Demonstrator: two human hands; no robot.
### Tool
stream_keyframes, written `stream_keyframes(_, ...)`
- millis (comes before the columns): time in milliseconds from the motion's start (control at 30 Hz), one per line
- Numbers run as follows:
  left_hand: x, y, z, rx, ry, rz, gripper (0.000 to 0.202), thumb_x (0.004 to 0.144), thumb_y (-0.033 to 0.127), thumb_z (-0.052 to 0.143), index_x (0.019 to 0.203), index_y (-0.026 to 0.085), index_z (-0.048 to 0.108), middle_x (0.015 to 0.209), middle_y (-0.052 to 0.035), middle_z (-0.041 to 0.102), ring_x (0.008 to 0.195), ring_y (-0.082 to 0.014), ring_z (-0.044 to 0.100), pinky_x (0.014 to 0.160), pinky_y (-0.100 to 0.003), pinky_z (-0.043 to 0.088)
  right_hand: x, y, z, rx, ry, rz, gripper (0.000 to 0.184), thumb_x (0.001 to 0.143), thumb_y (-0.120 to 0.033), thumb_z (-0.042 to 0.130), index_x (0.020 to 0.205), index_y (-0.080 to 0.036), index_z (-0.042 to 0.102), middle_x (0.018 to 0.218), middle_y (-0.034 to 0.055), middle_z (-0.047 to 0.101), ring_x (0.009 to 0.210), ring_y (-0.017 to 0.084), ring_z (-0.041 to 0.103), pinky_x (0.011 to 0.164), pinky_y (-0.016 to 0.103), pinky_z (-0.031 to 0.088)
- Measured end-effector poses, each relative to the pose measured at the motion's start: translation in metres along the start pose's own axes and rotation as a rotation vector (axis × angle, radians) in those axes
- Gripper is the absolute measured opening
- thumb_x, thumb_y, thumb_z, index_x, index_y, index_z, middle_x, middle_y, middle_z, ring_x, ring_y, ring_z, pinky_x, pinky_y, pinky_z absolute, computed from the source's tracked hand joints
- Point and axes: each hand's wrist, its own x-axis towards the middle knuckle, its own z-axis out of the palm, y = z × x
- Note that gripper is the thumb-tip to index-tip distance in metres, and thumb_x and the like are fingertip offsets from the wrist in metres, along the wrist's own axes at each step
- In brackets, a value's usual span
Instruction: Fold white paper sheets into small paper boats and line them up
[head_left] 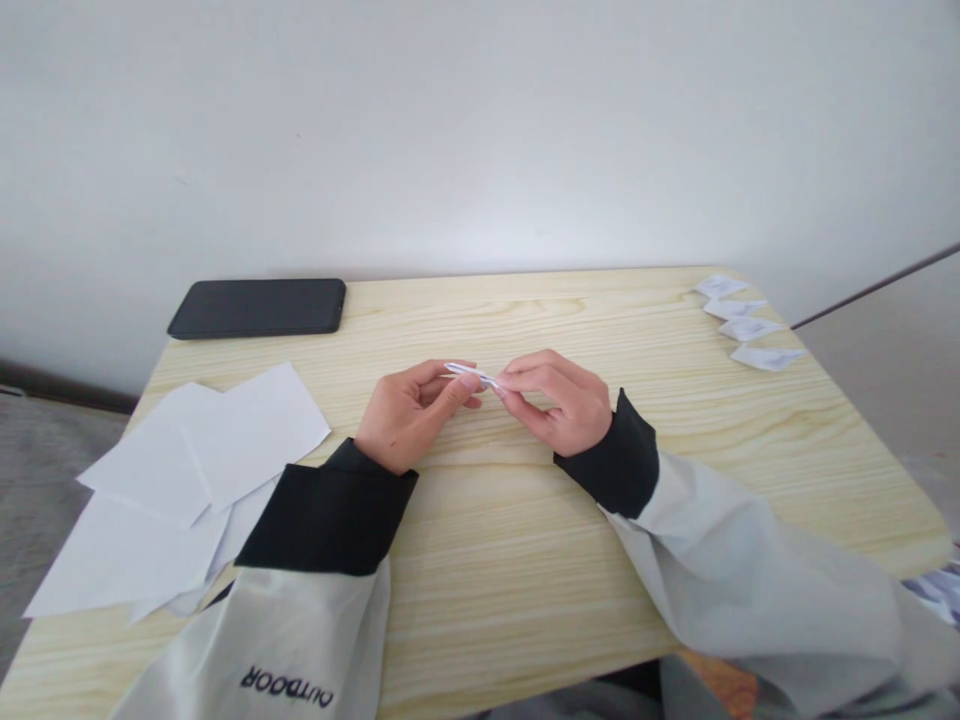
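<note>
A small piece of folded white paper is held between my two hands above the middle of the table. My left hand pinches its left end between thumb and fingers. On the other end, the fingertips and thumb of my right hand are closed. The paper appears nearly edge-on, so its full folded shape is hidden. Several small folded paper pieces lie in a slanting row at the back right of the table, apart from my hands.
Loose white paper sheets overlap at the left of the wooden table, partly beside my left sleeve. A black phone lies at the back left. Behind the table rises a white wall. The table's front edge is close to my body.
</note>
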Motion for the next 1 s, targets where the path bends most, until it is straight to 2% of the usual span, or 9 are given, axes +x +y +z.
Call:
stream_keyframes(100, -0.001, 0.001, -0.002, -0.016, 0.001, 0.007, 0.049, 0.074, 0.049, 0.066, 0.104, 0.011, 0.065, 0.086, -0.0087, 0.074, 0.083, -0.0216, 0.068, 0.076, -0.030, 0.054, -0.001, 0.002, 0.001, 0.100, -0.053, 0.002, 0.005, 0.083, -0.014, 0.059, 0.085, -0.019, 0.061, 0.085, 0.0064, 0.069, 0.081, 0.014, 0.065, 0.072, 0.026, 0.055)
stream_keyframes(300, 0.000, -0.007, -0.002, -0.004, -0.070, 0.074, 0.052, 0.076, 0.047, 0.065, 0.113, 0.011, 0.064, 0.094, -0.0102, 0.072, 0.090, -0.0239, 0.066, 0.083, -0.035, 0.052, 0.000, 0.002, 0.000, 0.186, -0.157, 0.234, 0.008, 0.083, -0.026, 0.061, 0.085, -0.018, 0.062, 0.080, 0.0034, 0.069, 0.073, 0.012, 0.064, 0.070, 0.025, 0.053)
stream_keyframes(500, 0.000, -0.012, -0.002, 0.057, -0.101, 0.150, 0.046, 0.080, 0.040, 0.061, 0.116, 0.011, 0.063, 0.101, -0.0102, 0.071, 0.092, -0.0234, 0.066, 0.086, -0.035, 0.051, -0.002, 0.005, 0.001, 0.203, -0.210, 0.309, 0.008, 0.081, -0.021, 0.060, 0.089, -0.018, 0.061, 0.079, 0.0009, 0.070, 0.068, 0.010, 0.063, 0.068, 0.022, 0.051)
stream_keyframes(667, -0.003, -0.007, -0.001, 0.400, 0.001, 0.340, 0.034, 0.081, 0.030, 0.055, 0.106, 0.012, 0.069, 0.087, -0.0059, 0.073, 0.074, -0.0165, 0.066, 0.072, -0.025, 0.051, -0.006, 0.005, 0.005, 0.027, -0.176, 0.253, 0.014, 0.080, -0.015, 0.055, 0.093, -0.019, 0.059, 0.076, -0.0009, 0.070, 0.061, 0.008, 0.063, 0.062, 0.019, 0.050)
stream_keyframes(800, -0.006, -0.007, 0.000, 0.673, 0.086, 0.520, 0.033, 0.082, 0.026, 0.050, 0.106, 0.013, 0.068, 0.072, -0.0027, 0.068, 0.058, -0.0113, 0.059, 0.061, -0.022, 0.049, -0.008, 0.003, 0.008, -0.051, -0.202, 0.222, 0.010, 0.081, -0.020, 0.057, 0.090, -0.018, 0.059, 0.067, -0.0022, 0.067, 0.056, 0.008, 0.060, 0.057, 0.018, 0.047)
stream_keyframes(900, -0.005, -0.010, 0.003, 0.829, 0.153, 0.578, 0.035, 0.081, 0.027, 0.051, 0.108, 0.012, 0.065, 0.074, -0.0048, 0.069, 0.060, -0.0136, 0.060, 0.061, -0.024, 0.049, -0.008, 0.001, 0.009, -0.062, -0.196, 0.242, 0.005, 0.082, -0.021, 0.056, 0.084, -0.018, 0.060, 0.065, -0.0025, 0.066, 0.054, 0.007, 0.058, 0.055, 0.017, 0.045)
stream_keyframes(1000, -0.005, -0.013, 0.007, 0.975, 0.220, 0.568, 0.034, 0.081, 0.029, 0.052, 0.106, 0.012, 0.066, 0.077, -0.0069, 0.070, 0.068, -0.0179, 0.064, 0.065, -0.028, 0.051, -0.008, 0.001, 0.010, -0.066, -0.175, 0.256, 0.005, 0.081, -0.019, 0.056, 0.078, -0.018, 0.060, 0.063, -0.0027, 0.065, 0.051, 0.006, 0.055, 0.052, 0.016, 0.042)
